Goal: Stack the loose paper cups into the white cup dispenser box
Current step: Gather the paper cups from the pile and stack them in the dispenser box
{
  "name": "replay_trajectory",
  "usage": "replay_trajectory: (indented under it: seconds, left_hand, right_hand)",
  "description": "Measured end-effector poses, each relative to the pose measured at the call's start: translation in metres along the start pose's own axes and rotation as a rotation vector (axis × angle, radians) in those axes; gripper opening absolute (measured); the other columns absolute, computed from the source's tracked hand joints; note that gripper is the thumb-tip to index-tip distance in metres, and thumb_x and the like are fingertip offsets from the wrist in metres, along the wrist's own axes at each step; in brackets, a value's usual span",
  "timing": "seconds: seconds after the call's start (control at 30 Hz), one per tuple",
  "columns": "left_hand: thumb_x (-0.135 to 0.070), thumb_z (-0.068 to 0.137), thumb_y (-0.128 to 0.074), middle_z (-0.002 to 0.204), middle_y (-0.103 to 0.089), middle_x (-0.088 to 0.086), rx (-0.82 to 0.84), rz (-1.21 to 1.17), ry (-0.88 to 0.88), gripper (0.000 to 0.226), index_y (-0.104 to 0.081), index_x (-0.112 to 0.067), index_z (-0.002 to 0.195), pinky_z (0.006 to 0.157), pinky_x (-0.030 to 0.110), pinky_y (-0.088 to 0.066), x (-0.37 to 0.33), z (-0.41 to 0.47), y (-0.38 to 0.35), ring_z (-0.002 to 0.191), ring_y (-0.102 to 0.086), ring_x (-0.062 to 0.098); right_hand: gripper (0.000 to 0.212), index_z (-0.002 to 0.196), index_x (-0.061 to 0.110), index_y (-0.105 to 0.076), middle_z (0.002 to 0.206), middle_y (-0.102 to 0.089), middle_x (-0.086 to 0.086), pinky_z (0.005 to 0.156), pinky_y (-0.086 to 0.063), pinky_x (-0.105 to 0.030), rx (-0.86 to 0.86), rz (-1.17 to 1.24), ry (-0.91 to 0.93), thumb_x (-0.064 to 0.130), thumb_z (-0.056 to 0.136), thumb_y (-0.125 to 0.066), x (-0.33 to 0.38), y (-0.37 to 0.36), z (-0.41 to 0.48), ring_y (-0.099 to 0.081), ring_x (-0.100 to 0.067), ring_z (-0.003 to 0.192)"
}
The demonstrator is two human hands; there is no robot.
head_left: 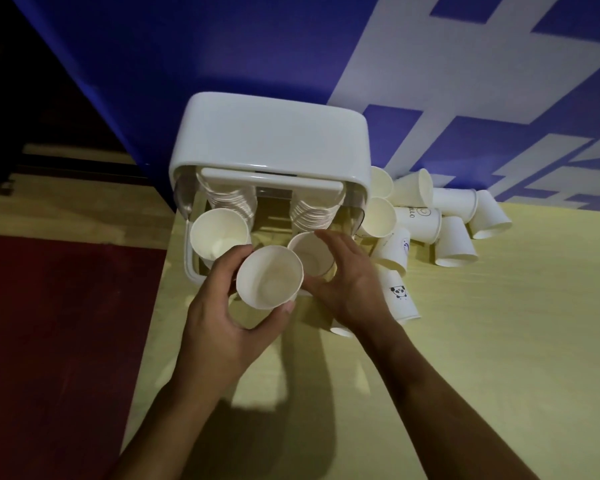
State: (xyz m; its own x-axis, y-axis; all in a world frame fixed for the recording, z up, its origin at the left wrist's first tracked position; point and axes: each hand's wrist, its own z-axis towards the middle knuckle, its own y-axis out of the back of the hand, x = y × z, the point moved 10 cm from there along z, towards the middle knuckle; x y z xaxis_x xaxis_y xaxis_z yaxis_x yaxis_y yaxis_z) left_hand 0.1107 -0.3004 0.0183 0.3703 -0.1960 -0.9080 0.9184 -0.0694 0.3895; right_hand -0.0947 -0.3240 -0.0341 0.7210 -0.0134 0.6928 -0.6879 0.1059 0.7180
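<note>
The white cup dispenser box (269,133) stands at the table's far left edge with its front open. Two stacks of paper cups hang inside it, the left stack (219,233) and the right stack (310,252), mouths toward me. My left hand (219,317) grips a loose paper cup (269,277) in front of the box, thumb and fingers curled round its wall. My right hand (350,282) curls round the bottom cup of the right stack. A pile of loose paper cups (440,220) lies to the right of the box, some printed.
The pale yellow table (482,358) stretches to the right and toward me. Its left edge runs close beside the box, with dark red floor (59,323) below. A blue and white wall (430,64) stands right behind the box and the pile.
</note>
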Motion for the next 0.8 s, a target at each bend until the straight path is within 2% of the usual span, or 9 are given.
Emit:
replay_trajectory:
  seconds: [0.07,0.1,0.17,0.23,0.3,0.5,0.57,0.7,0.8]
  left_hand:
    - [-0.05,0.078,-0.08,0.133,-0.063,-0.012,0.001,0.005,-0.011,0.072,-0.055,-0.019,0.138,0.092,0.015,-0.05,-0.003,0.003,-0.003,0.121,-0.063,0.011]
    - [-0.051,0.078,-0.079,0.133,-0.063,-0.012,-0.001,0.007,-0.012,0.073,-0.055,-0.019,0.138,0.091,0.015,-0.05,-0.004,0.004,-0.004,0.121,-0.062,0.01]
    - [-0.054,0.077,-0.078,0.135,-0.062,-0.013,-0.003,0.014,-0.006,0.074,-0.055,-0.02,0.139,0.092,0.013,-0.048,-0.007,0.007,-0.007,0.123,-0.06,0.006]
    - [-0.054,0.077,-0.078,0.135,-0.061,-0.014,0.003,0.024,-0.008,0.073,-0.054,-0.024,0.139,0.093,0.013,-0.048,-0.012,0.011,-0.013,0.124,-0.058,0.004]
    - [-0.05,0.076,-0.082,0.136,-0.061,-0.013,0.012,0.039,-0.016,0.074,-0.053,-0.025,0.14,0.093,0.018,-0.052,-0.017,0.018,-0.02,0.125,-0.058,0.006]
    - [-0.033,0.078,-0.088,0.132,-0.066,-0.008,0.037,0.015,-0.06,0.071,-0.057,-0.018,0.139,0.093,0.044,-0.057,-0.025,0.038,-0.047,0.122,-0.063,0.015]
    - [-0.037,0.078,-0.085,0.132,-0.066,-0.01,0.042,0.031,-0.047,0.069,-0.057,-0.024,0.14,0.093,0.046,-0.057,-0.018,0.04,-0.052,0.121,-0.063,0.018]
    - [-0.043,0.077,-0.084,0.133,-0.062,-0.012,0.082,0.052,0.009,0.069,-0.052,-0.04,0.139,0.094,0.047,-0.056,0.001,0.04,-0.059,0.124,-0.06,0.02]
    - [-0.048,0.078,-0.082,0.136,-0.06,-0.009,0.101,0.071,0.035,0.07,-0.052,-0.038,0.14,0.097,0.045,-0.056,0.016,0.042,-0.064,0.127,-0.058,0.018]
  right_hand:
    - [0.086,0.142,0.013,-0.057,0.136,-0.064,-0.003,0.103,-0.051,-0.041,0.026,0.007,0.0,0.06,0.073,-0.079,0.001,0.0,-0.001,-0.06,-0.021,0.122]
    - [0.089,0.144,0.012,-0.055,0.139,-0.062,-0.004,0.108,-0.047,-0.031,0.036,0.023,-0.003,0.062,0.073,-0.076,0.002,0.003,-0.003,-0.056,-0.019,0.126]
    - [0.084,0.148,0.012,-0.051,0.145,-0.057,-0.003,0.111,-0.037,-0.015,0.022,0.077,-0.018,0.05,0.079,-0.081,0.006,0.016,-0.011,-0.05,-0.013,0.133]
    - [0.065,0.146,0.017,-0.054,0.143,-0.059,0.004,0.11,-0.041,-0.019,-0.029,0.159,-0.029,0.033,0.088,-0.079,0.01,0.037,-0.019,-0.051,-0.006,0.132]
    - [0.053,0.144,0.025,-0.057,0.14,-0.062,0.012,0.106,-0.047,-0.026,-0.04,0.307,-0.073,0.037,0.094,-0.07,0.016,0.053,-0.025,-0.056,-0.003,0.13]
    - [0.046,0.137,0.039,-0.057,0.133,-0.067,0.017,0.103,-0.052,-0.044,0.018,0.458,-0.03,0.034,0.094,-0.073,0.037,0.063,-0.022,-0.062,-0.015,0.126]
    - [0.048,0.137,0.041,-0.055,0.133,-0.066,0.018,0.103,-0.052,-0.039,-0.001,0.448,-0.041,0.032,0.093,-0.074,0.031,0.062,-0.021,-0.062,-0.012,0.126]
    - [0.05,0.138,0.037,-0.053,0.13,-0.061,0.028,0.098,-0.045,-0.011,-0.006,0.376,-0.025,0.028,0.094,-0.075,0.021,0.052,-0.02,-0.06,0.004,0.12]
    - [0.052,0.144,0.024,-0.055,0.136,-0.061,0.019,0.101,-0.042,-0.011,0.017,0.311,-0.032,0.033,0.095,-0.073,0.01,0.038,-0.018,-0.056,0.007,0.124]
